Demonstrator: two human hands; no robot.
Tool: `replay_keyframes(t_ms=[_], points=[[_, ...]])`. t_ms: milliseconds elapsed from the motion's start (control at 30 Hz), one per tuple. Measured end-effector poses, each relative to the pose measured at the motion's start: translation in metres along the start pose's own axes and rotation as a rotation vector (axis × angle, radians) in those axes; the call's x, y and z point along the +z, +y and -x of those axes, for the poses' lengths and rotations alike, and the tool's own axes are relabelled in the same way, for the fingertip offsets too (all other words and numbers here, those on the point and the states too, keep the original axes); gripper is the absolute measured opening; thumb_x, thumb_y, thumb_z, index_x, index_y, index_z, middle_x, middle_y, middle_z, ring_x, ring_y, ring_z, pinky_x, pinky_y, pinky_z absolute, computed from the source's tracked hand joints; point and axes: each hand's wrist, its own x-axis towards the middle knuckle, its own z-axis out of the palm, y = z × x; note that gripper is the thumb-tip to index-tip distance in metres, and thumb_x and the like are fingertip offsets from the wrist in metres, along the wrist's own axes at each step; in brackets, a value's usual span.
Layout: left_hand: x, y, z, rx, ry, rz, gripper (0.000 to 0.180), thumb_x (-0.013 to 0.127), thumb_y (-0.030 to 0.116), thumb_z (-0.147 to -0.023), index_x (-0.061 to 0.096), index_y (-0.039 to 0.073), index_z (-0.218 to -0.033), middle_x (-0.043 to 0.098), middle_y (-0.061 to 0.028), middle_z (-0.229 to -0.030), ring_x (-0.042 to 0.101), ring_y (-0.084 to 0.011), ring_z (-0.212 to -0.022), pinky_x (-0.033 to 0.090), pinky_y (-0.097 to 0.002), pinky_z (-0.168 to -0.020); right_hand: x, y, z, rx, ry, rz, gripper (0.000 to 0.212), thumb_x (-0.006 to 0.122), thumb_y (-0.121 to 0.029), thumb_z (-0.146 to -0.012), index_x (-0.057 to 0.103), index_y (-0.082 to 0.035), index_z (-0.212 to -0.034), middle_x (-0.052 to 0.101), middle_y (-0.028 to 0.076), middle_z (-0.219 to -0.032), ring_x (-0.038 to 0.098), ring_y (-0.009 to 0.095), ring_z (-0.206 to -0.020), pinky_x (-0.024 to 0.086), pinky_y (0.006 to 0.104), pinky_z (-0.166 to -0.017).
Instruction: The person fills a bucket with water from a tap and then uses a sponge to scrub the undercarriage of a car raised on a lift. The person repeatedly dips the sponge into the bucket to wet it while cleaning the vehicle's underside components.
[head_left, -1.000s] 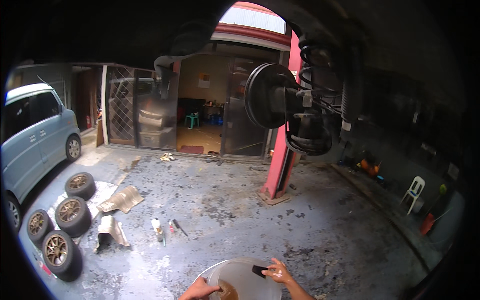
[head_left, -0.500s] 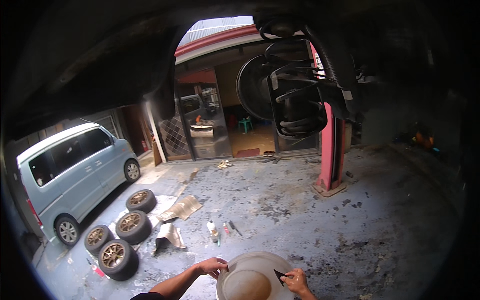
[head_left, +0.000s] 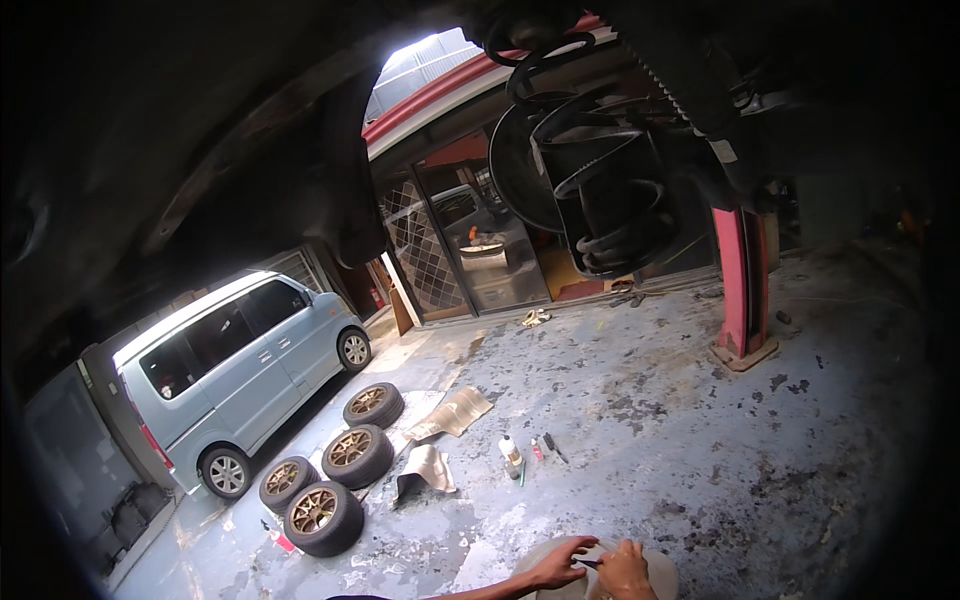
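Observation:
A whitish round tub (head_left: 664, 572) is at the lower edge of the view, partly covered by my hands. Above it, my right hand (head_left: 625, 572) is closed around a small black flat scraper (head_left: 590, 564). My left hand (head_left: 560, 565) has come up beside the right one, and its thumb and fingers are closed about the scraper's exposed end. Most of the scraper is hidden by the fingers. The lower part of the tub is cut off by the frame.
Several tyres with bronze wheels (head_left: 358, 452) lie left on the blue floor, near crumpled sheets (head_left: 428, 468). Bottles (head_left: 510, 452) stand ahead. A light blue van (head_left: 235, 350) is parked left. Dark vehicle parts (head_left: 610, 180) hang overhead; a red post (head_left: 738, 285) rises right.
My left hand has let go of the tub's rim and moved right to the scraper. My right hand still holds the scraper. The view has turned left and tilted.

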Motion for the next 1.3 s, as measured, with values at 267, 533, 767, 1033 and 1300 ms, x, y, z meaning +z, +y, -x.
replay_keyframes(t_ms=[267, 533, 767, 1033, 1300], points=[[-0.041, -0.011, -0.031, 0.037, -0.233, 0.005, 0.028, 0.062, 0.005, -0.085, 0.051, 0.001, -0.111, 0.064, -0.0109, -0.095, 0.063, -0.0184, -0.092, 0.049, -0.033, -0.082, 0.032, 0.016, -0.046, -0.13, 0.006, 0.12, 0.025, 0.064, -0.036, -0.08, 0.074, -0.02, -0.097, 0.059, 0.018, -0.102, 0.05, 0.035, -0.107, 0.041, 0.0437, -0.095], [-0.112, 0.001, -0.055, -0.309, 0.058, 0.046, 0.014, 0.063, 0.011, -0.08, 0.063, 0.003, -0.091, 0.062, -0.0025, -0.076, 0.059, -0.0114, -0.073, 0.049, -0.0287, -0.07, -0.022, 0.018, -0.08, -0.368, -0.015, -0.076, 0.032, 0.05, -0.01, -0.079, 0.066, -0.01, -0.106, 0.062, 0.024, -0.101, 0.057, 0.037, -0.101, 0.047, 0.0436, -0.089], [-0.327, 0.279, 0.024, 0.662, 1.162, -0.886, 0.008, 0.061, 0.002, -0.076, 0.06, 0.005, -0.083, 0.06, -0.0073, -0.084, 0.058, -0.0189, -0.079, 0.047, -0.0303, -0.069, -0.024, -0.002, -0.093, -0.586, -0.103, -0.194, 0.041, 0.054, -0.011, -0.077, 0.059, -0.01, -0.117, 0.061, 0.025, -0.106, 0.058, 0.038, -0.104, 0.048, 0.0432, -0.09], [-0.342, 0.536, -0.042, 1.627, 1.134, -1.731, 0.026, 0.065, -0.005, -0.08, 0.055, -0.003, -0.104, 0.06, -0.014, -0.099, 0.061, -0.0228, -0.095, 0.049, -0.0311, -0.08, -0.028, -0.011, -0.145, -0.575, -0.047, -0.252, 0.036, 0.051, -0.006, -0.07, 0.055, -0.01, -0.106, 0.064, 0.015, -0.097, 0.06, 0.032, -0.096, 0.042, 0.041, -0.092], [-0.381, 0.616, -0.104, 1.472, 1.299, -1.703, 0.026, 0.068, 0.018, -0.081, 0.062, 0.003, -0.102, 0.064, -0.0173, -0.1, 0.063, -0.0342, -0.092, 0.051, -0.0404, -0.08, -0.096, -0.066, -0.158, -0.554, -0.154, -0.11, 0.041, 0.052, -0.005, -0.071, 0.055, -0.007, -0.112, 0.066, 0.022, -0.095, 0.063, 0.039, -0.09, 0.049, 0.0471, -0.083]])
